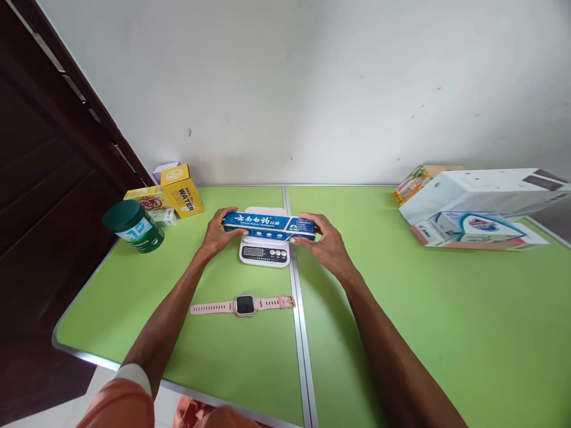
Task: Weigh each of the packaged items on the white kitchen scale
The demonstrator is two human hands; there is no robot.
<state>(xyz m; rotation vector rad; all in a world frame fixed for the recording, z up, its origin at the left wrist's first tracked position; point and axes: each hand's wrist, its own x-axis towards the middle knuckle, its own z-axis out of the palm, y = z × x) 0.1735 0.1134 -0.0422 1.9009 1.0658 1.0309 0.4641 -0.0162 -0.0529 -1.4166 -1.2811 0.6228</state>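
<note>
A blue toothpaste box [267, 223] is held lengthwise between my two hands. My left hand [221, 232] grips its left end, thumb along the front and fingers behind. Around the right end closes my right hand [325, 242] in the same way. Beneath the box is a white digital kitchen scale [264, 254]; its dark display and several round buttons show in front, while the box covers much of its platform. Whether the box touches the platform I cannot tell. Nearer to me a pink-strapped smartwatch [245, 305] lies flat with its strap stretched out.
On the left stand a green canister [134, 226], a yellow box [182, 191] and smaller cartons. Several boxes, including a large white carton [482, 190] and a blue-and-white box [491, 226], lie at the right. A metal seam [300, 321] crosses the green table; a wall closes the back.
</note>
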